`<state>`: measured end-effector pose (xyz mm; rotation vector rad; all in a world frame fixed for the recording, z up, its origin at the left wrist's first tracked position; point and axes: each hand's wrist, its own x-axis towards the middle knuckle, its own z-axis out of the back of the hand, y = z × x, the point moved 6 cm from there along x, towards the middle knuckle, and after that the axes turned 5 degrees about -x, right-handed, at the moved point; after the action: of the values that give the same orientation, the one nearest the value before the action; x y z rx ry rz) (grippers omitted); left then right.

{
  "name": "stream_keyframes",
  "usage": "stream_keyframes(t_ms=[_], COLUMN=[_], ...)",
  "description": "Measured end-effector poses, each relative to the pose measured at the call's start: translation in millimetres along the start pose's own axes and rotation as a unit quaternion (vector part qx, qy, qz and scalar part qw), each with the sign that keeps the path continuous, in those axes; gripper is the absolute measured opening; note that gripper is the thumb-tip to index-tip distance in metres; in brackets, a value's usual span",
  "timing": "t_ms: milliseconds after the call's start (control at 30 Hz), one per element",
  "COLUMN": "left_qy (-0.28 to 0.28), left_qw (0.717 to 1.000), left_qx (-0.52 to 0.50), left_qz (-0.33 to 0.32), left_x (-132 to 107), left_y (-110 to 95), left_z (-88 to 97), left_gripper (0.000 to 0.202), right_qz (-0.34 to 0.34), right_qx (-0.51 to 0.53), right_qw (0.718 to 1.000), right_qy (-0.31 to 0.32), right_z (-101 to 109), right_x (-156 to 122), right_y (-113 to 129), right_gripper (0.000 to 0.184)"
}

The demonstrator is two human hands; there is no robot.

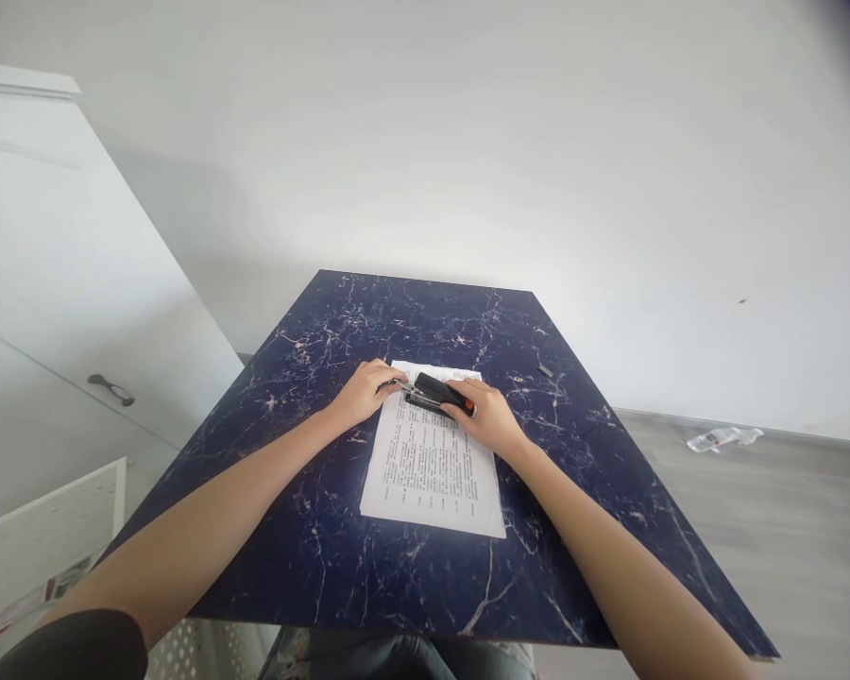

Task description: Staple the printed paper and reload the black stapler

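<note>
A black stapler [435, 390] with an orange-red patch at its rear lies above the printed paper sheets [432, 463], its top and base parted at the front and metal showing between. My right hand [488, 416] is closed around its rear end. My left hand [365, 392] is closed at its front, thumb and fingers pinching a small silver metal piece [405, 385]. Whether that piece is joined to the stapler or loose, I cannot tell. The sheets lie on the table with slightly uneven edges.
The blue marbled table [397, 316] stands against a white wall. A small grey strip [545, 371] lies on it at the right. A white cabinet [77, 283] is at the left. Clear plastic packaging [722, 439] rests on the floor at the right.
</note>
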<state>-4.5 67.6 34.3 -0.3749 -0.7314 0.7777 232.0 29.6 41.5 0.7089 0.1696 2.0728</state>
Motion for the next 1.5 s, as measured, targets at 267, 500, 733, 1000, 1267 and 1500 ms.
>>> stream_keyframes(t_ms=[267, 500, 733, 1000, 1267, 1500], left_qy=[0.015, 0.015, 0.02, 0.015, 0.022, -0.099], left_qw=[1.0, 1.0, 1.0, 1.0, 1.0, 0.99], left_qx=[0.002, 0.002, 0.013, 0.009, 0.007, -0.065], left_qz=[0.01, 0.0, 0.005, 0.008, 0.013, 0.077], left_x=[1, 1, -1, -2, -2, -2], left_y=[3, 3, -2, -6, -6, -3], left_z=[-2.7, -3.6, -1.1, 0.7, 0.2, 18.9], left_gripper=[0.016, 0.016, 0.02, 0.023, 0.023, 0.013], right_qz=[-0.004, -0.006, -0.008, -0.01, -0.015, -0.011], right_qx=[0.0, -0.002, -0.01, -0.004, 0.003, 0.007], right_qw=[1.0, 1.0, 1.0, 1.0, 1.0, 1.0], right_qy=[0.005, 0.009, 0.009, 0.009, 0.014, 0.007], right_z=[-1, 0, 0, -1, 1, 0], right_x=[1, 0, 1, 1, 1, 0], right_y=[0, 0, -1, 0, 1, -2], right_gripper=[0.032, 0.032, 0.033, 0.033, 0.032, 0.033])
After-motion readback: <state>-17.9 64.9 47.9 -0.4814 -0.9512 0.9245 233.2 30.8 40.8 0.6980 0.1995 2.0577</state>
